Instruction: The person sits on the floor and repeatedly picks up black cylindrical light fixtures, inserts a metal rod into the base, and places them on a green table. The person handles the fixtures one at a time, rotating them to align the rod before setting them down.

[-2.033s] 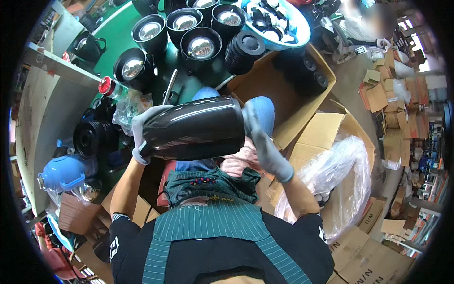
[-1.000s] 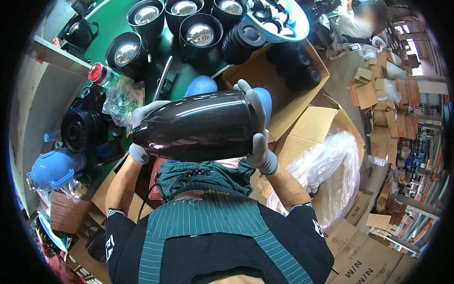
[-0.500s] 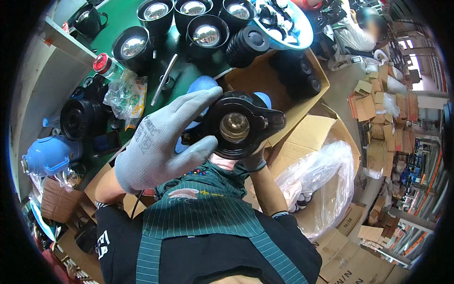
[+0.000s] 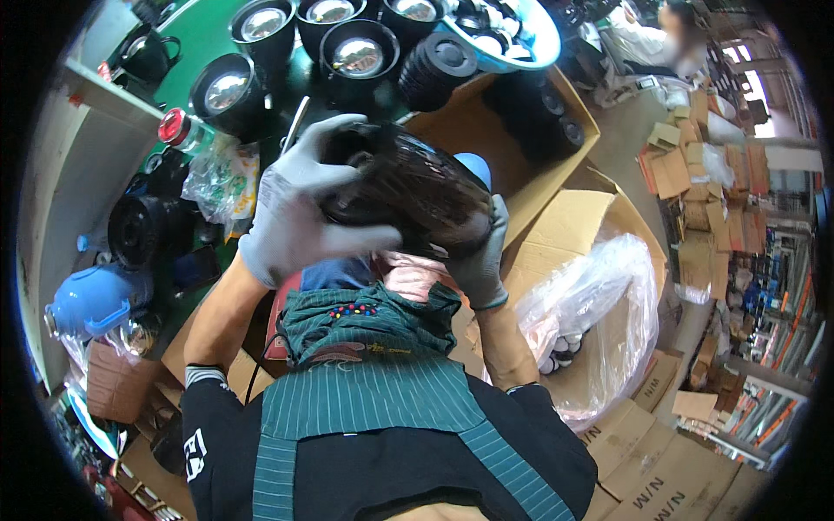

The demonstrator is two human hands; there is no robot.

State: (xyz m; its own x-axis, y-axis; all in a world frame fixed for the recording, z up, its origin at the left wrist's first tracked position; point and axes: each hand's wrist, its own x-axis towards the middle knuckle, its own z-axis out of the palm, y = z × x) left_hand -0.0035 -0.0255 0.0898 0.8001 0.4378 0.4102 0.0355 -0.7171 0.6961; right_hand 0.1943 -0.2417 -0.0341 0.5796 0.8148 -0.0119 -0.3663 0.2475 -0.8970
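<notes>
A black jug (image 4: 426,187), smeared by motion, lies tilted on its side between my two gloved hands above my lap. My left hand (image 4: 300,204), in a grey glove, curves around its left end, thumb below and fingers above. My right hand (image 4: 479,265), also gloved, supports the other end from below and the right; most of its fingers are behind the jug. Beyond them on the green table stand several black vessels (image 4: 356,59) with shiny silver domes inside. A stack of black round lids (image 4: 439,71) is beside them.
At the far right of the table is a blue basin (image 4: 543,35) of small parts. An open carton (image 4: 573,108) holds black parts; another carton (image 4: 556,213) has a plastic bag (image 4: 608,321). To the left are a red-capped jar (image 4: 178,130) and a blue jug (image 4: 95,291). A person (image 4: 647,39) sits far right.
The jug has turned from its round opening facing up to lying sideways. My left hand has shifted from beside the rim to around its end, and more of my right hand shows.
</notes>
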